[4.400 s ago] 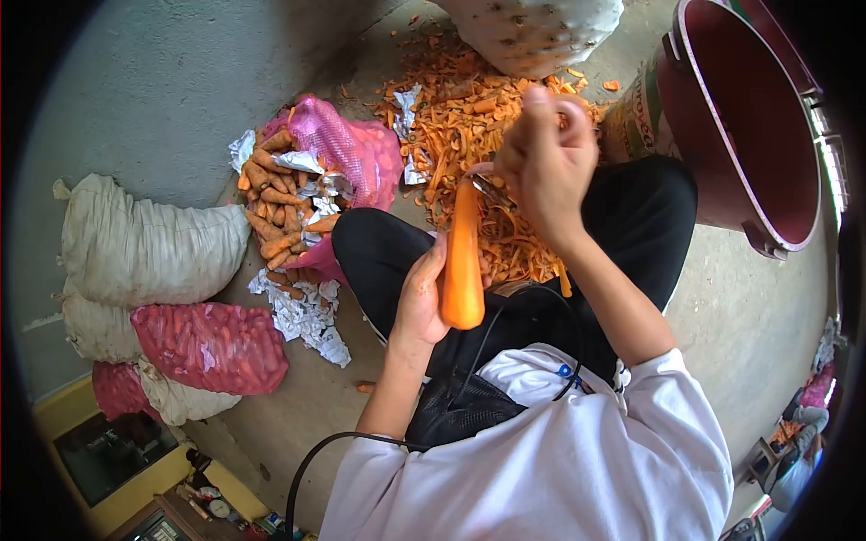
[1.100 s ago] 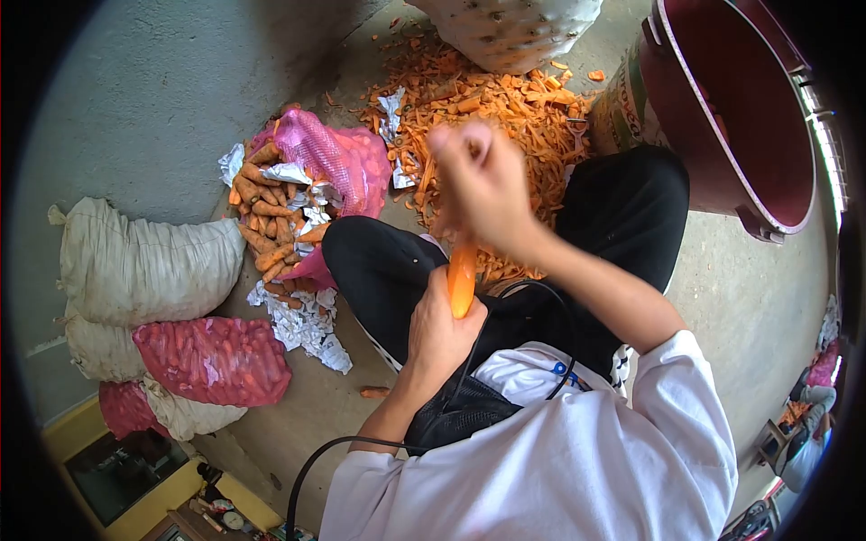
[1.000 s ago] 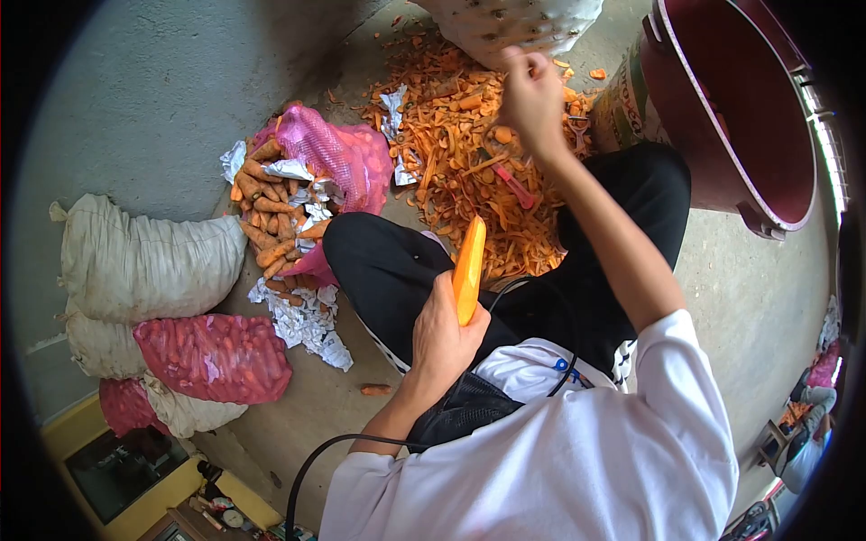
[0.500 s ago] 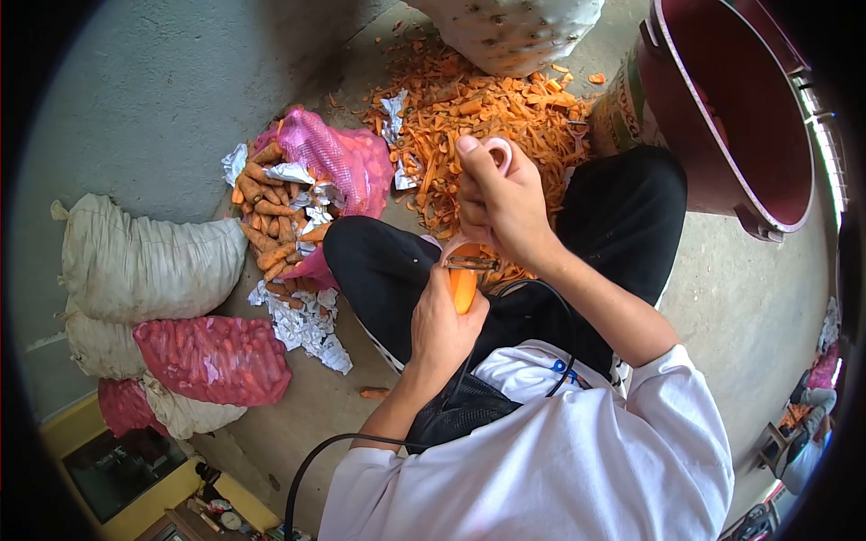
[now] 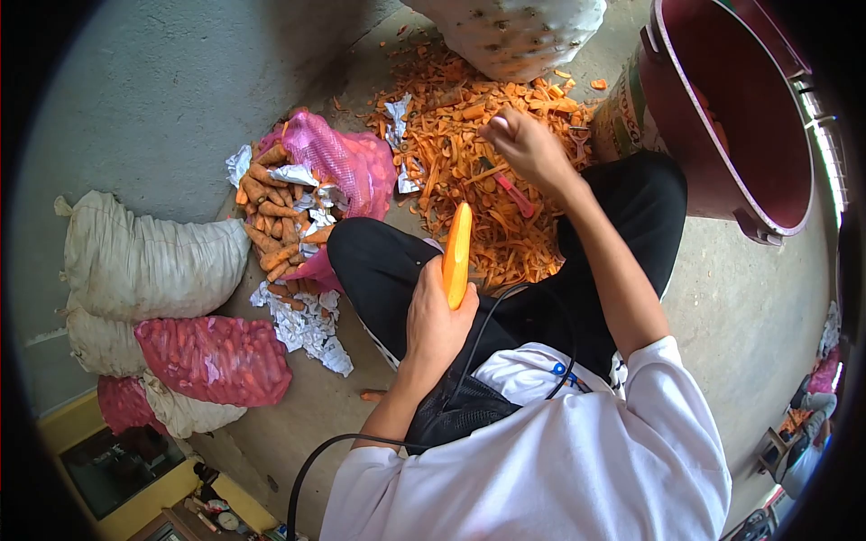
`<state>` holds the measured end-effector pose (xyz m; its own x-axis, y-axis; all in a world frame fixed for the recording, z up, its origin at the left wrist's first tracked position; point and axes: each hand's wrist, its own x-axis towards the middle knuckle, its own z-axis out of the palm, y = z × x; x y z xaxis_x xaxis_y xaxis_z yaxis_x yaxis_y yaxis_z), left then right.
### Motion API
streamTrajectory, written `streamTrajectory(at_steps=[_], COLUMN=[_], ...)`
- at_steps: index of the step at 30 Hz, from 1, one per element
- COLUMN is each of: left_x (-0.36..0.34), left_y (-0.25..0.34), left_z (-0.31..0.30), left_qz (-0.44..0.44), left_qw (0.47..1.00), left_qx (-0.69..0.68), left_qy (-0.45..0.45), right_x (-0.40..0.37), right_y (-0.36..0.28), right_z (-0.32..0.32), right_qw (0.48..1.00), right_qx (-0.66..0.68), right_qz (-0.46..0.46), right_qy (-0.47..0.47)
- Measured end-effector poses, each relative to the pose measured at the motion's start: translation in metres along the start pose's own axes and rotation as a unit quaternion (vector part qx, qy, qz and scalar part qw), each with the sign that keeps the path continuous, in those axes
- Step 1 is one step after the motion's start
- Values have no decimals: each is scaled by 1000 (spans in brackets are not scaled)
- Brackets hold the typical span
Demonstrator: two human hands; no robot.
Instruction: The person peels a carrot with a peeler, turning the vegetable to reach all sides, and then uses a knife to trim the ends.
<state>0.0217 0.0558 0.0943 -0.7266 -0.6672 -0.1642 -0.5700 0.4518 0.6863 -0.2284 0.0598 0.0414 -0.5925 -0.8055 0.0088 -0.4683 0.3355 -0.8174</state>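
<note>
A peeled orange carrot (image 5: 457, 257) stands tilted upward in my left hand (image 5: 437, 316), its fingers wrapped round the thick lower end. Over the peelings, my right hand (image 5: 532, 151) is closed with its fingers curled; a small pinkish patch shows by the thumb, and I cannot make out what it holds. Below that hand, a knife with a red handle (image 5: 515, 194) and a dark blade lies on the heap of carrot peelings (image 5: 451, 117). At the heap's right side lies another peeler (image 5: 578, 140).
Unpeeled carrots (image 5: 271, 212) spill from a pink mesh sack (image 5: 347, 162) among crumpled paper. White sacks (image 5: 158, 257) and a red mesh sack of carrots (image 5: 214, 361) lie at left. A large maroon tub (image 5: 758, 117) stands at right, and a pale sack (image 5: 514, 32) is at the top.
My right hand has moved up and away from the carrot, over the peelings. The pink peeler it held against the carrot no longer shows clearly. The red-handled knife has come into view.
</note>
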Motion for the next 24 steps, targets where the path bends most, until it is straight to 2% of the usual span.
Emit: streamTrajectory(at_steps=[1, 2, 3, 5, 6, 8, 10, 11, 12, 13, 14, 17, 18, 20, 21, 22, 24], left_x=[2, 4, 4, 7, 8, 11, 14, 16, 19, 20, 20, 16, 16, 15, 14, 15, 11], left_y=[-5, -10, -16, -24, -21, -20, -20, -17, -11, -9, -27, -21, -11, -13, -14, -10, -13], left_z=[-1, 0, 2, 5, 4, 3, 1, -2, -7, -11, -14, -8, -8, -2, -1, -5, -9], left_qz=[-24, -51, -58, -70, -85, -78, -77, -101, -122, -143, -139, -187, -195, -182, -176, -183, -187], left_qw=[998, 991, 981, 952, 931, 932, 931, 892, 846, 793, 691, 545, 569, 546, 535, 546, 620], left_qx=[-56, -114, -174, -289, -345, -347, -348, -428, -505, -578, -660, -755, -743, -759, -767, -759, -710], left_qy=[-29, -54, -61, -77, -82, -72, -83, -101, -117, -132, -259, -312, -294, -303, -307, -302, -276], right_x=[-13, -17, -31, -53, -61, -68, -70, -71, -66, -64, -61, -59, -61, -63, -64, -65, -66], right_y=[-17, -9, -22, -56, -55, -51, -55, -56, -48, -40, -35, -20, -22, -20, -20, -21, -21], right_z=[-1, 14, 20, 8, 13, 25, 28, 28, 29, 27, 27, 27, 26, 25, 24, 25, 27], right_qw=[963, 956, 941, 903, 889, 871, 829, 806, 784, 731, 691, 591, 558, 507, 527, 546, 585], right_qx=[220, 287, 330, 357, 372, 391, 450, 478, 520, 586, 642, 740, 763, 791, 779, 766, 735], right_qz=[147, 55, 47, 156, 162, 152, 203, 229, 198, 211, 203, 150, 139, 103, 103, 102, 107], right_qy=[-55, -40, -53, -180, -212, -257, -261, -262, -274, -278, -262, -284, -295, -326, -324, -323, -326])
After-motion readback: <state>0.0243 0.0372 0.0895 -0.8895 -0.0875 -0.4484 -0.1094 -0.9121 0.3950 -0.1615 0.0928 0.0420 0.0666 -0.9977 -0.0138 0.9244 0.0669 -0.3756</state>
